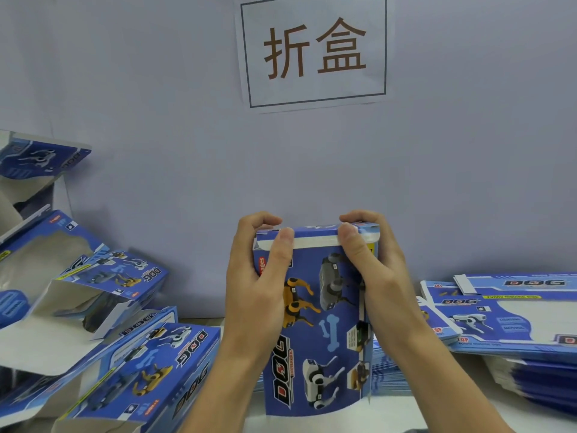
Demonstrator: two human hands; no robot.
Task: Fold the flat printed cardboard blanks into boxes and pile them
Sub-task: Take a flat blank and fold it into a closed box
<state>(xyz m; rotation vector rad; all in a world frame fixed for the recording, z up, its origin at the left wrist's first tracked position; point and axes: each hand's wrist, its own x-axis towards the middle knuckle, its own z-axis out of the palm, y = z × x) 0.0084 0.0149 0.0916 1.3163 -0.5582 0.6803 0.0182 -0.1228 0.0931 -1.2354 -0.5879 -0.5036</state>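
Both hands, left [259,276] and right [371,270], grip a box [315,339] above the white table [437,410], facing a grey wall [156,89].

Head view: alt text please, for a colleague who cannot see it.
Both hands, left hand and right hand, grip a blue printed box at its top flap. Folded boxes are piled left; flat blanks are stacked right.

Left hand [256,276] and right hand [371,270] grip an upright blue box [315,339] at its top flap
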